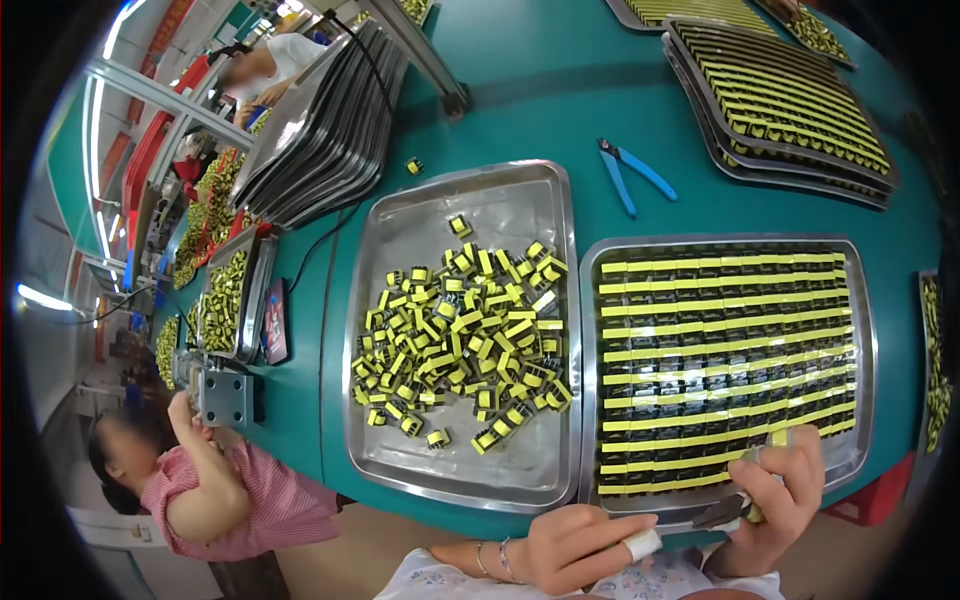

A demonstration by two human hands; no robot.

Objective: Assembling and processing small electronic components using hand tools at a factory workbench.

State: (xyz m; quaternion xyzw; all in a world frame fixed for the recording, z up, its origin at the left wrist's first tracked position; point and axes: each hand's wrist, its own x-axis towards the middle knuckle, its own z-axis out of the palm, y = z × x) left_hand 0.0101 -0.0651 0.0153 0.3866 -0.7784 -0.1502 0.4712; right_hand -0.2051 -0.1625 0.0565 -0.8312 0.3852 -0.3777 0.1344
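Nearest the person, the left hand (575,545) is lying curled at the near rim of the right-hand metal tray (865,330), its taped forefinger stretching toward the other hand; whether it is pinching anything I cannot tell. Just beside it, the right hand (785,490) is closing around a small yellow-and-black component (778,438), holding it at the near right corner of that tray, with a dark tool-like piece (722,512) showing under the fingers. The part is looking light, rigid and small, probably with fine pins underneath, so it would be best pinched by its flat yellow sides rather than its ends. Inside the tray, neat rows of components (720,350) are filling nearly the whole surface, touching one another. To the left of that tray, a second tray (400,215) is holding a loose heap of the same parts (460,335). Beyond the tray, blue cutters (632,172) are lying on the green table (520,90), and farther still, stacked filled trays (790,100) are sitting at the far right.
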